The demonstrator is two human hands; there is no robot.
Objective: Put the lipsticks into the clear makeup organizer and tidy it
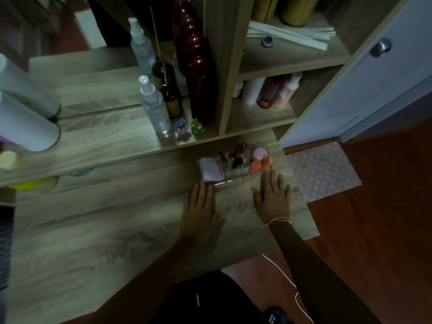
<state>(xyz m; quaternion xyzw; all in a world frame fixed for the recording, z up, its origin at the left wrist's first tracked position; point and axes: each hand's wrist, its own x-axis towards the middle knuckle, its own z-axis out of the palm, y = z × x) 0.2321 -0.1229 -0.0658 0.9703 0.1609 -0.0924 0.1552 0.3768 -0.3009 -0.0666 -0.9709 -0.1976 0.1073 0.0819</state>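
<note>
The clear makeup organizer (240, 178) sits on the wooden table near its right end. Several lipsticks (237, 157) stand in its middle compartments. A white compact (211, 171) lies in its left part, and pink and orange sponges (259, 160) fill its right part. My left hand (201, 206) lies flat on the table, fingertips at the organizer's front left corner. My right hand (273, 197) lies flat too, fingertips touching the front right corner. Both hands hold nothing.
Behind the organizer a raised shelf carries a clear spray bottle (154, 106), a brown diffuser bottle (171, 101), a dark red bottle (201, 90) and two small figurines (189, 129). White cylinders (25, 122) stand at the left. The table edge (306, 211) drops off close on the right.
</note>
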